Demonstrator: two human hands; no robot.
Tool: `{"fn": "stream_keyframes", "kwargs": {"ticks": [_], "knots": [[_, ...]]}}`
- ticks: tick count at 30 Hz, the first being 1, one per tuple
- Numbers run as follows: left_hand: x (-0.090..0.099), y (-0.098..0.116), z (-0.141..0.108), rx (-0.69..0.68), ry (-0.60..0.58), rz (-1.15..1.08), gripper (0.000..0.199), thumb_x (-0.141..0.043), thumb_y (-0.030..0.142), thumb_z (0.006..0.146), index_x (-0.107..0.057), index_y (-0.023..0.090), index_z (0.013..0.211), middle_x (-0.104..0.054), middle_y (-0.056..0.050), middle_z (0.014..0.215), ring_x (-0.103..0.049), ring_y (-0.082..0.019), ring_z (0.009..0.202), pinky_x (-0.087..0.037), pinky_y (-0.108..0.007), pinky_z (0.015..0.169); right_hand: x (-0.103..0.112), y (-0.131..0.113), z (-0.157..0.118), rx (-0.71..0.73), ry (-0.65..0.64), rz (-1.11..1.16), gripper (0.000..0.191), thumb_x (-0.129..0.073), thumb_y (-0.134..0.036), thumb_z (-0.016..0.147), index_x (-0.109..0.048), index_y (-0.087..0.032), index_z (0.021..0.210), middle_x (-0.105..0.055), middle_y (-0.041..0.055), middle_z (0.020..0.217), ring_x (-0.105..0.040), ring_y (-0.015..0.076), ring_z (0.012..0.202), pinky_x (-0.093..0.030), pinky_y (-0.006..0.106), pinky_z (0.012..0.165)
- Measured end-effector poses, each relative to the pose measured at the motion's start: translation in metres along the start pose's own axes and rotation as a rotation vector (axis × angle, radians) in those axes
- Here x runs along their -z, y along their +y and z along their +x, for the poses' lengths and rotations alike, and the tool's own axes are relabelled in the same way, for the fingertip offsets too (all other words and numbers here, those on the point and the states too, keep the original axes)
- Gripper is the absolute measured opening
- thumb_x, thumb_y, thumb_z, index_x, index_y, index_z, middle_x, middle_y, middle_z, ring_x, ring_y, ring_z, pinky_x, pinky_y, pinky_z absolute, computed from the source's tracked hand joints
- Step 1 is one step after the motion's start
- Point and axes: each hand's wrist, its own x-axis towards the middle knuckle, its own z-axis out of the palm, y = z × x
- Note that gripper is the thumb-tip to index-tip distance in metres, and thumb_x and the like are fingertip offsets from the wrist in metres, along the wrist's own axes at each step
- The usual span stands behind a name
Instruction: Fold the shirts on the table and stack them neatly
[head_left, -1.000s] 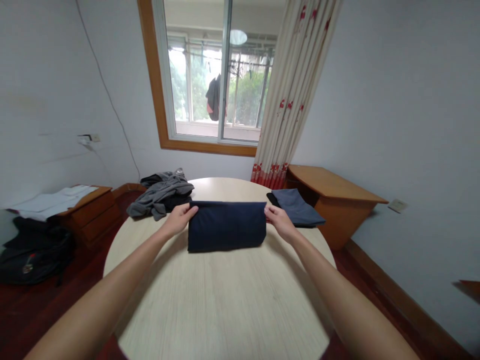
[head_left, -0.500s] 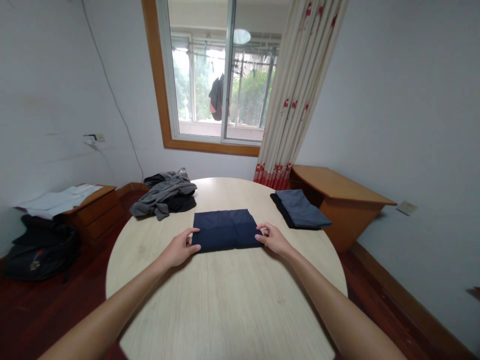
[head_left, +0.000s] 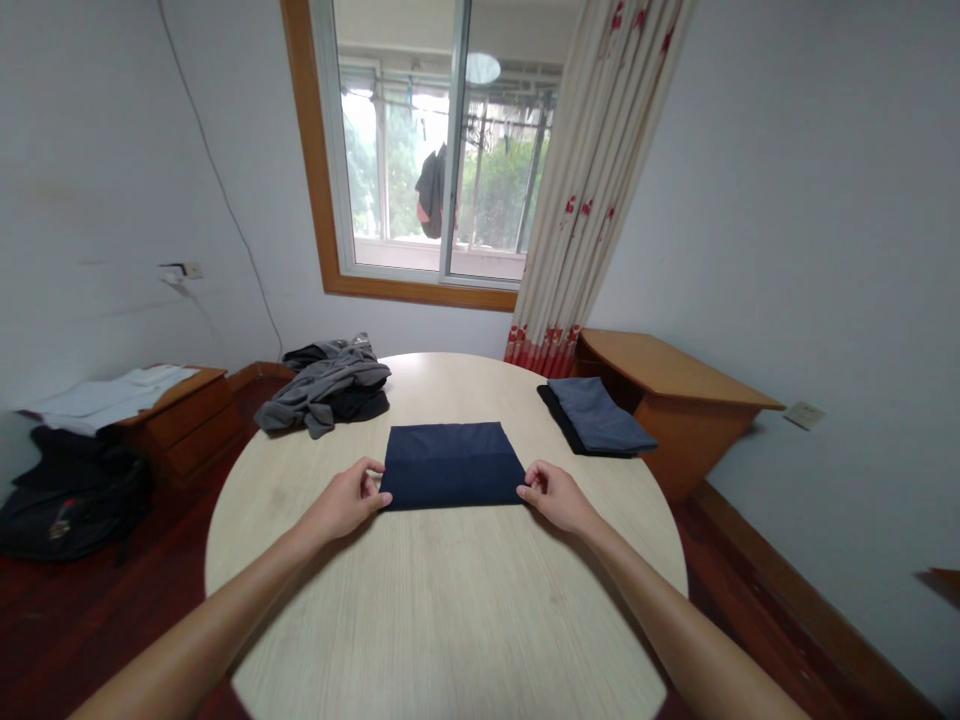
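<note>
A dark navy garment (head_left: 454, 465), folded into a flat rectangle, lies on the round pale wooden table (head_left: 450, 610). What kind of garment it is cannot be made out. My left hand (head_left: 351, 498) pinches its near left corner between thumb and fingers. At the near right corner, my right hand (head_left: 559, 496) grips the cloth the same way, fingers curled. The garment's front edge runs straight between both hands, and its surface looks smooth.
Crumpled grey and black clothes (head_left: 330, 385) are heaped at the table's far left. Folded grey and black garments (head_left: 600, 415) lie stacked at the right. Beyond stand a wooden desk (head_left: 675, 380) and, leftward, a low cabinet (head_left: 191, 425) beside a black bag (head_left: 75, 500).
Both hands have drawn slightly apart and toward me, pulling the navy garment's front edge straighter. The crease in its middle has smoothed out. The view has shifted a little.
</note>
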Motion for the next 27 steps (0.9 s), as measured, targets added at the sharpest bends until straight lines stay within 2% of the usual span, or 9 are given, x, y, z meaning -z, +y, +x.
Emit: {"fn": "stream_keyframes", "kwargs": {"ticks": [5,7,10,11,12,15,19,23,27], "knots": [[-0.001,0.004,-0.007,0.04,-0.01,-0.035,0.035,-0.064,0.041,0.065,-0.056,0.02,0.092,-0.056,0.004,0.064,-0.054,-0.018,0.062,-0.038,-0.029,0.062,0.007,-0.008,-0.01,-0.031,-0.049,-0.007,0.015,-0.063,-0.03,0.069,-0.052,-0.02,0.07,-0.052,-0.0026,0.063,-0.047,0.0131,0.06,-0.034,0.025,0.058],[0.0,-0.001,-0.013,0.087,-0.107,-0.075,0.039,-0.068,0.041,0.062,-0.053,0.02,0.092,-0.055,0.006,0.06,-0.052,-0.017,0.058,-0.036,-0.028,0.059,0.015,-0.009,-0.017,-0.083,-0.167,-0.002,0.018,-0.066,-0.029,0.066,-0.05,-0.02,0.068,-0.051,-0.0033,0.061,-0.045,0.0118,0.057,-0.033,0.025,0.056],[0.004,-0.009,-0.016,0.202,-0.329,-0.181,0.056,-0.078,0.043,0.054,-0.051,0.021,0.097,-0.053,0.009,0.054,-0.048,-0.015,0.05,-0.034,-0.025,0.053,0.03,-0.012,-0.024,-0.179,-0.406,0.069,0.026,-0.073,-0.031,0.061,-0.051,-0.02,0.069,-0.05,-0.005,0.057,-0.042,0.0097,0.052,-0.031,0.024,0.053],[0.007,-0.01,-0.014,0.235,-0.349,-0.215,0.06,-0.08,0.046,0.052,-0.051,0.021,0.098,-0.053,0.009,0.053,-0.048,-0.014,0.049,-0.033,-0.025,0.051,0.033,-0.014,-0.023,-0.192,-0.434,0.105,0.028,-0.074,-0.033,0.061,-0.051,-0.019,0.069,-0.05,-0.0051,0.057,-0.041,0.0094,0.051,-0.031,0.024,0.053],[0.009,-0.01,-0.01,0.258,-0.331,-0.242,0.062,-0.081,0.049,0.051,-0.051,0.021,0.098,-0.054,0.008,0.053,-0.047,-0.014,0.048,-0.032,-0.025,0.049,0.035,-0.016,-0.02,-0.192,-0.421,0.15,0.031,-0.075,-0.037,0.062,-0.052,-0.019,0.07,-0.05,-0.0048,0.057,-0.042,0.0093,0.051,-0.032,0.024,0.053],[0.014,0.0,0.015,0.287,-0.165,-0.31,0.06,-0.08,0.054,0.055,-0.052,0.019,0.095,-0.061,0.002,0.06,-0.05,-0.014,0.049,-0.031,-0.024,0.046,0.03,-0.021,0.001,-0.171,-0.275,0.305,0.038,-0.074,-0.049,0.066,-0.053,-0.018,0.072,-0.051,-0.004,0.058,-0.044,0.0097,0.052,-0.032,0.024,0.052],[0.01,0.011,0.052,0.318,-0.028,-0.403,0.052,-0.081,0.042,0.056,-0.054,0.018,0.092,-0.061,0.001,0.061,-0.047,-0.012,0.044,-0.029,-0.023,0.044,0.01,-0.022,0.04,-0.168,-0.158,0.422,0.041,-0.077,-0.05,0.061,-0.058,-0.018,0.077,-0.049,-0.0055,0.055,-0.044,0.0102,0.05,-0.03,0.024,0.048],[-0.001,-0.003,0.068,0.277,0.04,-0.496,0.054,-0.083,0.039,0.052,-0.057,0.014,0.093,-0.056,0.003,0.054,-0.044,-0.011,0.043,-0.029,-0.023,0.043,-0.008,-0.01,0.062,-0.162,-0.041,0.524,0.042,-0.078,-0.046,0.06,-0.061,-0.017,0.085,-0.051,-0.0052,0.057,-0.046,0.0108,0.051,-0.031,0.023,0.049],[-0.003,-0.02,0.063,0.213,0.024,-0.591,0.06,-0.087,0.04,0.052,-0.062,0.011,0.099,-0.054,0.004,0.053,-0.042,-0.01,0.044,-0.028,-0.022,0.045,-0.015,0.002,0.062,-0.139,-0.032,0.563,0.047,-0.08,-0.044,0.061,-0.065,-0.015,0.095,-0.053,-0.0049,0.058,-0.046,0.0102,0.052,-0.032,0.023,0.05]]}}
